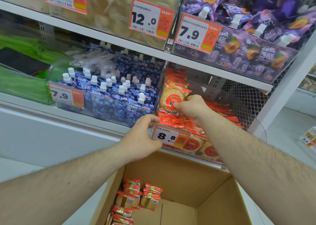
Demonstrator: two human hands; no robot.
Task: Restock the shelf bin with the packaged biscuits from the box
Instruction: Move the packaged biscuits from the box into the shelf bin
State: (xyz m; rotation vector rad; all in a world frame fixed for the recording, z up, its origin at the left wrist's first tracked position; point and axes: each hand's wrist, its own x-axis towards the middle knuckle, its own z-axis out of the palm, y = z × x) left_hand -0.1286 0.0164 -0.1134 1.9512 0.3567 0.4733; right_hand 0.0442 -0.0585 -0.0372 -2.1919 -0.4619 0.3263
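- The right hand (pixel 191 107) pinches a biscuit packet (pixel 172 99) upright inside the clear shelf bin (pixel 196 136), fingers clamped on its right edge.
- The left hand (pixel 142 136) grips the bin's front rim by the price tag (pixel 168 136), fingers curled over it.
- Best to stand the packet against the row at the bin's left side, label outward, before letting go.
- More packets (pixel 135 197) wait in the cardboard box (pixel 213 190) below.

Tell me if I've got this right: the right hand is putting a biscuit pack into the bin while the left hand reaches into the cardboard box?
Not quite. In the head view the left hand grips the bin's front edge, not the box. The right hand does hold a biscuit pack.
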